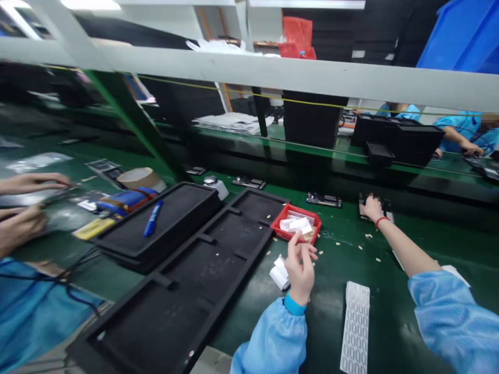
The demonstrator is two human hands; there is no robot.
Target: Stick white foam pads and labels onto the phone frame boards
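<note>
My left hand [301,267], in a blue sleeve, hovers over the green table just in front of a small red tray [316,227]. Its fingers are loosely curled and apart, with nothing visible in them. White paper pieces [299,225] lie in the tray. Beside the hand rests a folded white strip [279,274]. Further off to the right, my right hand [373,209], wearing a red wrist band, has its fingers on a dark flat electronic part [386,208]. A sheet of grey oval stickers [355,327] lies between my forearms.
A long black compartment tray [210,265] runs along my left. Beside it are stacked black trays [171,221] bearing a blue marker [153,218]. More electronic parts [323,200] line the back. At far left are a co-worker's hands [23,223]; a rail [249,70] crosses above.
</note>
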